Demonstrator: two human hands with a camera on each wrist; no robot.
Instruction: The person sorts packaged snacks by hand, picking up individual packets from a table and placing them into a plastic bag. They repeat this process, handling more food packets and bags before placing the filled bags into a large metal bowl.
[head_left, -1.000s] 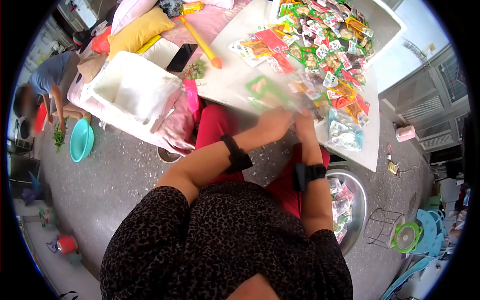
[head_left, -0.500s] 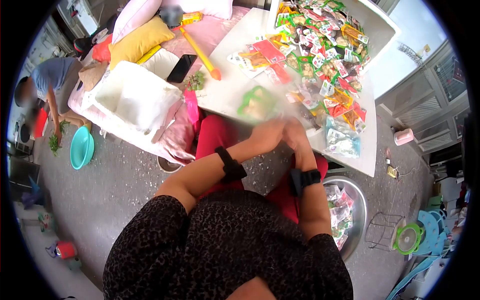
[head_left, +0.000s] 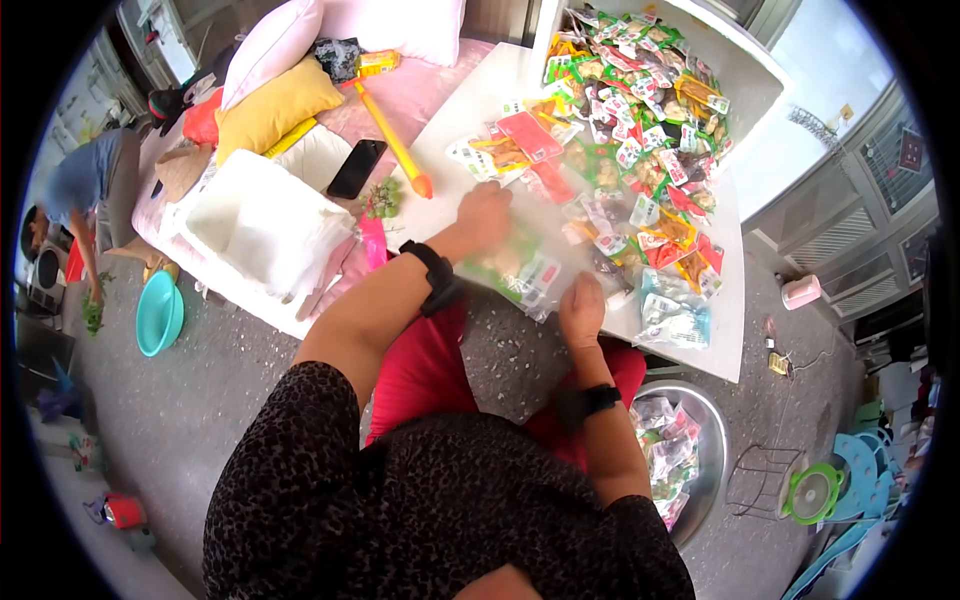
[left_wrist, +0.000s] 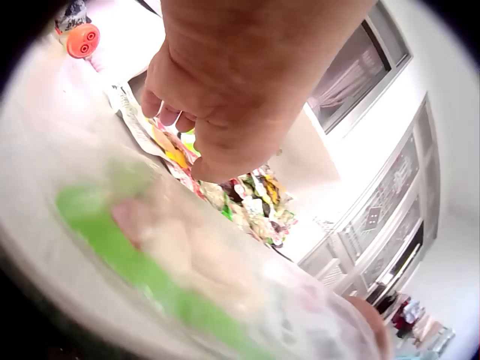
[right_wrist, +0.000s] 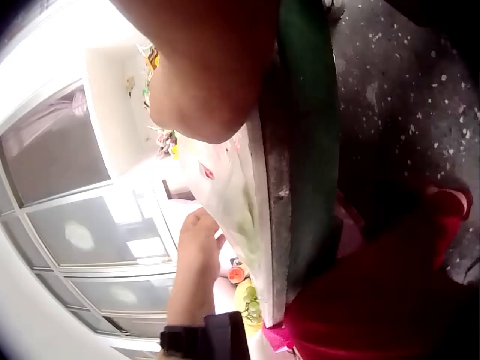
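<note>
Clear packet [head_left: 525, 272], green-printed with seemingly pale contents, lies between hands [head_left: 484, 218] whose grip I cannot tell.

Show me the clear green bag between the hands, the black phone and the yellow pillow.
Clear green bag [head_left: 523, 268]: head view, its middle.
Black phone [head_left: 357, 169]: head view, its dark face.
Yellow pillow [head_left: 276, 106]: head view, its front.

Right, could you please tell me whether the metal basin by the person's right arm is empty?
It's not empty: the head view shows plastic packets lying in the basin.
</note>
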